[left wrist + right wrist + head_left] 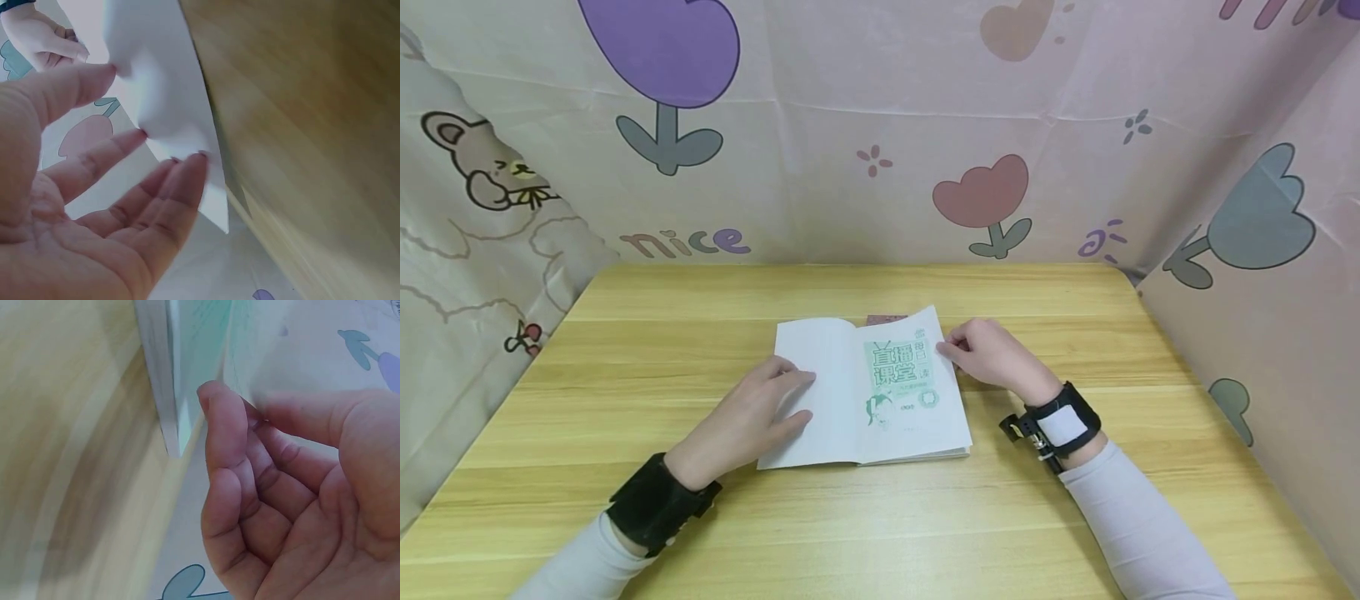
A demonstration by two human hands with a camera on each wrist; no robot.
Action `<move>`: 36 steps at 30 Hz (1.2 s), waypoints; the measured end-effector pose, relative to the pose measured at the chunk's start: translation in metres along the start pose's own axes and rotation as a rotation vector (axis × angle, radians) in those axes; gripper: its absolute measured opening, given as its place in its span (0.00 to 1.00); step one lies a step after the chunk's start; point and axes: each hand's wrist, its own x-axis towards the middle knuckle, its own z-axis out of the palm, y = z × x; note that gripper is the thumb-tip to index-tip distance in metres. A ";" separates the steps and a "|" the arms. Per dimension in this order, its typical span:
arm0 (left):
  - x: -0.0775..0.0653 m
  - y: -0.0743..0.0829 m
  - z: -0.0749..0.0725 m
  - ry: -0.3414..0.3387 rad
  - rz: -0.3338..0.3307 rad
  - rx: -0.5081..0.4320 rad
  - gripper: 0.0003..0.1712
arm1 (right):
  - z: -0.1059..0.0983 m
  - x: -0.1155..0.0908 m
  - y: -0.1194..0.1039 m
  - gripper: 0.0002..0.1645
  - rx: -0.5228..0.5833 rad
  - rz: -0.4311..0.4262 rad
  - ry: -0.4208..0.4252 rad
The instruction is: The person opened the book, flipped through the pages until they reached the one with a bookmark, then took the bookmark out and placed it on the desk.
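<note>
An open book lies on the wooden table, its left page blank and white. Green Chinese characters and a small cartoon figure are printed on the right-hand page. My left hand rests on the blank page with its fingers spread, and the left wrist view shows the fingertips against the white paper. At the far right edge, my right hand pinches the printed page between thumb and fingers; its upper corner is lifted. In the right wrist view, the book's remaining pages stand apart from that raised leaf.
A small reddish-brown item peeks out behind the book's top edge. The light wooden table ends at the back against a cloth backdrop printed with flowers. More printed cloth hangs along both sides.
</note>
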 end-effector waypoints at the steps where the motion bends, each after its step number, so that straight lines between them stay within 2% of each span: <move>1: 0.000 0.000 0.000 0.010 0.011 -0.006 0.26 | -0.001 0.000 -0.001 0.20 0.002 -0.006 0.005; 7: 0.002 0.000 0.001 0.060 0.096 -0.043 0.17 | -0.003 -0.001 -0.006 0.21 0.012 -0.062 0.055; 11: 0.003 0.001 0.001 0.081 0.118 -0.071 0.13 | -0.005 -0.004 -0.014 0.20 0.078 -0.131 0.080; 17: 0.004 0.002 -0.002 0.076 0.091 -0.135 0.10 | -0.008 -0.009 -0.029 0.21 0.179 -0.202 0.093; 21: 0.004 0.002 -0.004 0.063 0.046 -0.208 0.15 | -0.006 -0.011 -0.038 0.20 0.214 -0.270 0.094; 24: 0.003 0.002 -0.005 0.070 0.044 -0.255 0.18 | -0.002 -0.012 -0.042 0.20 0.235 -0.318 0.079; 31: 0.003 0.001 -0.008 0.101 0.062 -0.296 0.18 | 0.009 -0.015 -0.053 0.22 0.159 -0.428 0.084; 36: 0.003 0.001 -0.010 0.092 0.034 -0.327 0.21 | 0.019 -0.015 -0.061 0.25 0.135 -0.438 0.064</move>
